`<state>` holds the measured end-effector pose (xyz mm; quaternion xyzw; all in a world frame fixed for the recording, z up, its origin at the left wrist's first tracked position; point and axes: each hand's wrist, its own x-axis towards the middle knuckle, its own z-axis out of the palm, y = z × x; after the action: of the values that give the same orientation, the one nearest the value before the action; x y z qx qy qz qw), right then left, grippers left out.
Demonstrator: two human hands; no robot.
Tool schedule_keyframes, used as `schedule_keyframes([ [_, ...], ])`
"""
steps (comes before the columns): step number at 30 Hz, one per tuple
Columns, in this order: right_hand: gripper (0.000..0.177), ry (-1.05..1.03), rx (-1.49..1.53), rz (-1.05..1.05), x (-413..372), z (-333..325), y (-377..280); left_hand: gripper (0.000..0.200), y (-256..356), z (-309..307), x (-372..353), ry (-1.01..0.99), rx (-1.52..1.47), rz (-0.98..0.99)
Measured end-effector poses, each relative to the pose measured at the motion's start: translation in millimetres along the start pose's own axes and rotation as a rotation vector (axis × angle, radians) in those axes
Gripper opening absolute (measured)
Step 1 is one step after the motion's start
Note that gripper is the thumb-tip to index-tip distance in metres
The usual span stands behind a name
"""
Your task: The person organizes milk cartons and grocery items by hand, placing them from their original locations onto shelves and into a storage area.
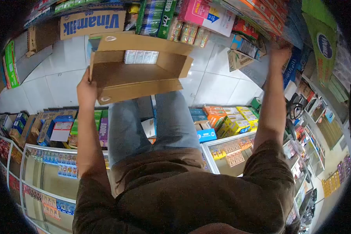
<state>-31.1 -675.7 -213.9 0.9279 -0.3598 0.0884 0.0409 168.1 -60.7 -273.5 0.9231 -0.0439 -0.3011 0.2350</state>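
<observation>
My left hand (86,91) grips the left edge of an open cardboard box (132,75), its flaps spread outward. Inside the box, against the far wall, stands a small group of white milk cartons (141,57); the rest of its brown floor is bare. My right hand (280,54) is stretched far out to the right, up against stacked goods beside a dark blue printed box (291,68). Its fingers are blurred and partly hidden, so whether they hold anything does not show.
A Vinamilk carton (91,23), green packs (154,17) and a pink-and-white box (207,16) line the far side of the tiled floor (62,84). Yellow boxes (234,121) and glass display cases (50,167) stand close behind my legs. An open carton (243,52) lies near my right forearm.
</observation>
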Motion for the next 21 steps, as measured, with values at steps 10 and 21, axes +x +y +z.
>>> schedule_keyframes([
  [10, 0.035, -0.857, 0.748, -0.776, -225, 49, -321, 0.055, 97, -54, -50, -0.139, 0.260, -0.018],
  [21, 0.031, -0.834, 0.077, -0.897, -271, 108, -382, 0.053, 71, -95, -86, -0.104, 0.175, 0.193],
])
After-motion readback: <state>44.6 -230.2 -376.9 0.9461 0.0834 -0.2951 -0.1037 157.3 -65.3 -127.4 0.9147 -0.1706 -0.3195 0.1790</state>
